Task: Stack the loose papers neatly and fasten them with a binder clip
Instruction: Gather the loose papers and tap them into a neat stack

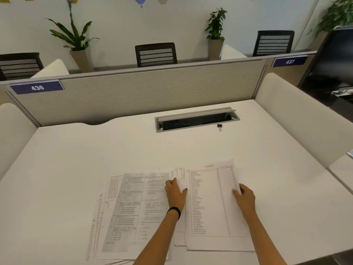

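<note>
Both grips are laid on the printed sheets at lower centre: the left hand (174, 194) pinches the left edge of the listing sheet (212, 203), the right hand (245, 197) its right edge. Overlapping papers (131, 211) are spread lower left on the desk (76, 150). A black binder clip (219, 127) lies untouched at upper right, beside the cable tray (196, 119).

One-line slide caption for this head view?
Both hands, left hand and right hand, grip a printed sheet; binder clip unused.

Head view, downward over desk (76, 150)
</note>
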The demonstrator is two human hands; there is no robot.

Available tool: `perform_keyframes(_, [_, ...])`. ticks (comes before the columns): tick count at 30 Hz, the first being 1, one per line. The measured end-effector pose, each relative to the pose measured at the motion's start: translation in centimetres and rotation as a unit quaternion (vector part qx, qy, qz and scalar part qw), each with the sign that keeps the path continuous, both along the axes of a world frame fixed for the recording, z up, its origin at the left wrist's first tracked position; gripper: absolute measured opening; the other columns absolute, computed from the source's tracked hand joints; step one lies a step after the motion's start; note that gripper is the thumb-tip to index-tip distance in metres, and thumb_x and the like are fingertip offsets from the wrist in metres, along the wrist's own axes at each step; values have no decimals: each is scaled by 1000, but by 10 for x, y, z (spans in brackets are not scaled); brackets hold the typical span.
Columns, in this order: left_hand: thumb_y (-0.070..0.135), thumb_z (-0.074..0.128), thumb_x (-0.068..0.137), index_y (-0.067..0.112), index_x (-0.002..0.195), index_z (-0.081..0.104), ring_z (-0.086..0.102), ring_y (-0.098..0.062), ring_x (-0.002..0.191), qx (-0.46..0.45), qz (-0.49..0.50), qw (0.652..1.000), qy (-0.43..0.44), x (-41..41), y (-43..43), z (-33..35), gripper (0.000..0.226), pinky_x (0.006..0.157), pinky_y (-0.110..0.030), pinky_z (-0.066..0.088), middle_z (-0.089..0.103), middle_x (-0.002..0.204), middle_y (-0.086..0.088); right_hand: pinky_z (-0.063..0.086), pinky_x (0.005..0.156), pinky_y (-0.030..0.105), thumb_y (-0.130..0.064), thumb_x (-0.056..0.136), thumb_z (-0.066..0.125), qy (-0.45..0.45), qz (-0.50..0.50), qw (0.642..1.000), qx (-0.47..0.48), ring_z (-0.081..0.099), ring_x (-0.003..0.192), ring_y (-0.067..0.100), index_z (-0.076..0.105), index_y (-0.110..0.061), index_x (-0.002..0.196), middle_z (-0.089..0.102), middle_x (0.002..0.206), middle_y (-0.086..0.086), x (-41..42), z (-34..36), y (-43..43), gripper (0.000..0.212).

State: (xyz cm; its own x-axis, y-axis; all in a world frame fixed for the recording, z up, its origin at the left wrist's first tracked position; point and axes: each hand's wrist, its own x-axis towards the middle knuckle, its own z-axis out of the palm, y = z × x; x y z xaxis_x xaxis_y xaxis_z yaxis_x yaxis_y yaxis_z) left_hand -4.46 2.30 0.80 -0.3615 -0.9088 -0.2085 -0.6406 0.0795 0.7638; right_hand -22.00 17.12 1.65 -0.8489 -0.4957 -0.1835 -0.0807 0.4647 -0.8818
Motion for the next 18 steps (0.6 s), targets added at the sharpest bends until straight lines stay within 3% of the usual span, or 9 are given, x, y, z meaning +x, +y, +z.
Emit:
perform_keyframes(2, [13, 67, 82, 1, 131, 37, 40, -26, 117, 4, 3, 1000, -4, -1, -2, -1, 59, 97, -26, 38, 36, 128, -15, 48, 76, 29, -1, 86, 55, 2, -6, 1000, -4, 59, 93, 27, 58, 0, 117, 64, 112, 16, 3, -5, -2, 31])
perform_keyframes(5, [13, 70, 79, 2, 129, 40, 42, -28, 115, 10, 11, 1000, 5, -2, -4, -2, 59, 98, -30, 41, 37, 126, -16, 43, 99, 41, 0, 84, 57, 15, -18, 1000, 7, 53, 116, 32, 47, 0, 129, 56, 127, 18, 11, -11, -6, 46])
perform_keyframes(11, [12, 70, 79, 4, 125, 45, 43, -28, 118, 23, 27, 999, 12, -3, -9, -4, 53, 101, -33, 42, 39, 126, -15, 37, 107, 45, 2, 85, 55, 37, -40, 999, 1, 45, 124, 36, 37, 3, 135, 47, 133, 23, 27, -15, -11, 53])
perform_keyframes(18, [11, 68, 79, 3, 115, 52, 43, -27, 113, 26, 51, 998, 10, -4, -8, -2, 40, 92, -25, 37, 44, 121, -16, 37, 105, 43, 1, 87, 53, 63, -48, 997, -17, 45, 123, 35, 36, 0, 137, 48, 131, 21, 39, -18, -6, 53])
